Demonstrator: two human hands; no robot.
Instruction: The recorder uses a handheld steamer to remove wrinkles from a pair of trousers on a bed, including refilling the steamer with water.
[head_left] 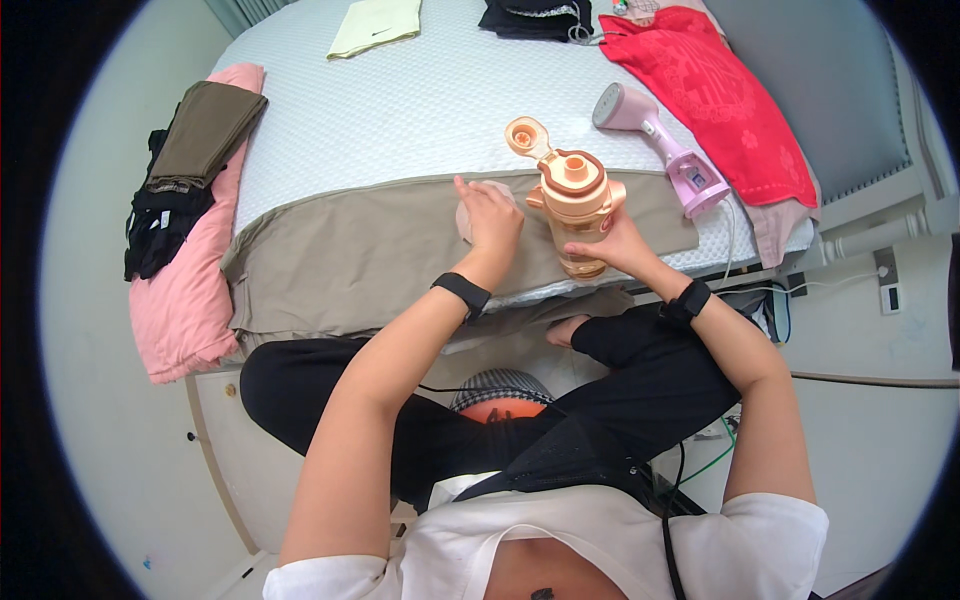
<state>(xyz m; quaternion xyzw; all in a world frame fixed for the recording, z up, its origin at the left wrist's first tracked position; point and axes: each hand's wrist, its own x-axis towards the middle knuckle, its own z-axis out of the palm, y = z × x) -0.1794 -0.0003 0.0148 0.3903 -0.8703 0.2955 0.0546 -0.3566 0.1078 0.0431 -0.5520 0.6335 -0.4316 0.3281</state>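
Peach bottle (576,208), lid (526,137) open, above khaki garment (345,245), right hand (618,243) wrapped round it, likely for steadiness; left hand (492,228), fingers part-spread, against pale-pink item (463,224), grip unclear.

Brightly and evenly lit, with a cool, diffuse white spread over the quilted bed cover (400,110) and the pale wall (100,260) at left. Hard to trace to any one source of light. Palest and flattest on the white top (755,540); strongly saturated on the red cloth (725,95). Shaded softly beneath the cover's edge, and sunk into near-black on the dark trousers (645,375), with fold detail thinned. Touched by small highlights on the amber bottle (575,235) and the lilac steamer (660,140). Crisp enough around the middle, softer toward the rim. Bowed along straight edges by the fisheye lens, then faded into a black border (25,300) with a bluish fringe
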